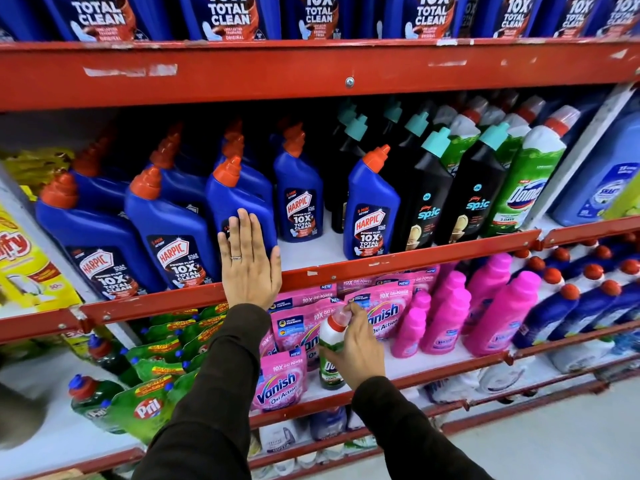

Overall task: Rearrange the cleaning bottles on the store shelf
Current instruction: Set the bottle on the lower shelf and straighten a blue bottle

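My left hand [250, 261] lies flat, fingers together, against the front of a blue Harpic bottle [235, 199] on the middle red shelf [415, 258]. It presses the bottle without gripping it. My right hand [356, 351] is lower, closed around a green and white Domex bottle with a red cap [332, 332], held in front of the pink Vanish pouches [384, 306]. More blue Harpic bottles [370, 209] stand in rows left and right of a gap on that shelf. Black Spic bottles [426, 202] and green Domex bottles [530, 188] stand further right.
Tall blue Harpic packs [228, 15] fill the top shelf. Pink Vanish bottles [498, 306] and blue-white bottles [561, 306] stand on the lower shelf at right. Green Pril pouches [149, 407] sit lower left. A yellow pack [24, 258] is at far left.
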Tool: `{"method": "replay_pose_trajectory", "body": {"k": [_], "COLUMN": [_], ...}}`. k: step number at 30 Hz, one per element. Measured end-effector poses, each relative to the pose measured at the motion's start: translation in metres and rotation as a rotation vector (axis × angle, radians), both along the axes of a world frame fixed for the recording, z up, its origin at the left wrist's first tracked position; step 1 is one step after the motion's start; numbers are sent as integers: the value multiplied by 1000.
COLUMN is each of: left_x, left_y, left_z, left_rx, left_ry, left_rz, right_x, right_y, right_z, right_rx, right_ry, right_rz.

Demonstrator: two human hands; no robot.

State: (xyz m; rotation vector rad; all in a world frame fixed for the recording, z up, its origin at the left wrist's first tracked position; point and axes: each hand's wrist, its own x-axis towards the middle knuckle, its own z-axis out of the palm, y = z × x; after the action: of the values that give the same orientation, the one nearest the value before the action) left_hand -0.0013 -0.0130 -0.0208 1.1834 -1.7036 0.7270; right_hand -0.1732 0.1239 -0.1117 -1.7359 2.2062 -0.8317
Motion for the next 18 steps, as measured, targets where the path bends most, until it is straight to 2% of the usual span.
{"method": "replay_pose_trajectory", "body": {"k": [7,12,15,18], "left_x": [0,1,1,1], "left_y": [-1,-1,0,0], "left_z": [-1,-3,-2,-2], "left_rx": [-12,-6,5,7], "left_ry": [-7,-4,-7,-11], "left_rz": [-7,-19,-27,-35], "right_x": [-9,-7,-11,-18], "right_y": [4,4,-12,-32], "right_z": [5,35,78,130], "right_rx": [-92,-422,-627,-737], "right_ry": [110,-1,-102,-87], "right_rz": [-6,-29,-116,-207]}}
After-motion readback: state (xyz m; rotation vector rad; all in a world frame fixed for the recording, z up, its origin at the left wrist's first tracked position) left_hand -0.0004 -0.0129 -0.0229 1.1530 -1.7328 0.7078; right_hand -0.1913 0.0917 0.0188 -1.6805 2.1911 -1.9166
